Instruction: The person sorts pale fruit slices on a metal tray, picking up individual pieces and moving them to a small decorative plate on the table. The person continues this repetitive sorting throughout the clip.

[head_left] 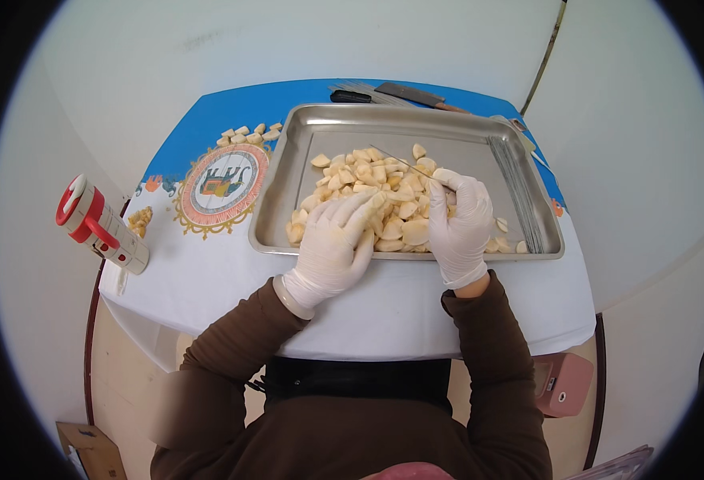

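A heap of pale cut vegetable pieces [409, 210] lies in a shallow rectangular metal tray [466, 129]. My right hand [460, 222], in a white disposable glove, pinches a thin metal skewer [403, 161] that points up and left over the heap. The skewer's bare tip shows; its other end is hidden in the hand. My left hand [337, 243], gloved alike, rests over the heap's front left with its fingers bent onto the pieces. Whether it grips one is hidden. A bundle of thin metal skewers [517, 198] lies along the tray's right side.
Behind the tray lie a cleaver [409, 93], a black object [350, 96] and more thin sticks [388, 99]. Several cut pieces [247, 135] sit left of the tray on the patterned tablecloth [208, 270]. A red-lidded tumbler [109, 228] stands farther left, beside small yellowish lumps [140, 222].
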Tool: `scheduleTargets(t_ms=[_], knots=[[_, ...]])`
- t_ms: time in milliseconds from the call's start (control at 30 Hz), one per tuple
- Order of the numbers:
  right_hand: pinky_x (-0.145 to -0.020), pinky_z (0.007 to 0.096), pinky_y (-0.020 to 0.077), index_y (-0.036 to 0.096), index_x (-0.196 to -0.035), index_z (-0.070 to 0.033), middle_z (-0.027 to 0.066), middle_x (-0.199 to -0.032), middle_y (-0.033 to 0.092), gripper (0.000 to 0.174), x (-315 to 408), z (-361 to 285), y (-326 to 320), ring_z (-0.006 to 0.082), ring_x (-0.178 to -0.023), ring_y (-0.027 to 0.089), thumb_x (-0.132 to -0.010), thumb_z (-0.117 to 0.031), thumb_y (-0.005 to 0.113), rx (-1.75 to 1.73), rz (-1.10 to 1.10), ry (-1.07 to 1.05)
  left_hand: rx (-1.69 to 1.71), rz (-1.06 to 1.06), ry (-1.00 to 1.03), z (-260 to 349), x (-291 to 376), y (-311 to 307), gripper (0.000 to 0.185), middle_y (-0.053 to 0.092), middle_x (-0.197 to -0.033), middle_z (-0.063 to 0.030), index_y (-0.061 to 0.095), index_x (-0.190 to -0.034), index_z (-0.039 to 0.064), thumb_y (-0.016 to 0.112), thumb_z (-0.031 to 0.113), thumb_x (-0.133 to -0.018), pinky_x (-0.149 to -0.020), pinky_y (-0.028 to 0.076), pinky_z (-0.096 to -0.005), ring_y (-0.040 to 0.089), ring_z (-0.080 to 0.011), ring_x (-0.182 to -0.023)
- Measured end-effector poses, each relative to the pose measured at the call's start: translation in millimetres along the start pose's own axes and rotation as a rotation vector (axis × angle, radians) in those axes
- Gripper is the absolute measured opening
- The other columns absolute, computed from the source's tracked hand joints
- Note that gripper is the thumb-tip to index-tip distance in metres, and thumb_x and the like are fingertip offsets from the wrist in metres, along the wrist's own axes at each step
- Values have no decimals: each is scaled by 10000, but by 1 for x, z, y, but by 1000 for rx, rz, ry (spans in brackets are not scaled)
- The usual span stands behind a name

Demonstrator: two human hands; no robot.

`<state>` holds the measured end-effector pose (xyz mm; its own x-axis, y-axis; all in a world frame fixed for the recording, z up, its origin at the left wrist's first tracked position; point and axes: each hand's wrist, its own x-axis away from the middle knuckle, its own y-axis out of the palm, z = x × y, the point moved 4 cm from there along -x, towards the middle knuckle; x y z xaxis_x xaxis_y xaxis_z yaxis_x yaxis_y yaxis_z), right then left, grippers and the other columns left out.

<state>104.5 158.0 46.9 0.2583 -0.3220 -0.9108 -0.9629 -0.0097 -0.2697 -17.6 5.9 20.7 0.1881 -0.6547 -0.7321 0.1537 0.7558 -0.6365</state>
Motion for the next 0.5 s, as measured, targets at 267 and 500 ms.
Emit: scheduleTargets(t_ms=[267, 500], knots=[[-753, 392, 475, 677, -1036, -82, 53, -897, 664, 185, 2, -1, 4, 272, -834, 628, -876, -37, 758, 25, -18, -35, -127, -180, -7, -5, 1, 10, 427, 677, -1203, -98, 663, -1324, 94, 676, 147, -900, -1018, 423, -453, 615, -302, -1108], [-769, 395, 473, 677, -1031, -72, 60, -908, 670, 169, 2, 1, 4, 280, -844, 630, -885, -40, 756, 8, -22, -15, -46, -104, -50, -15, 6, 15, 323, 687, -1035, -63, 714, -1224, 144, 694, 141, -901, -1002, 434, -458, 633, -285, -1027]])
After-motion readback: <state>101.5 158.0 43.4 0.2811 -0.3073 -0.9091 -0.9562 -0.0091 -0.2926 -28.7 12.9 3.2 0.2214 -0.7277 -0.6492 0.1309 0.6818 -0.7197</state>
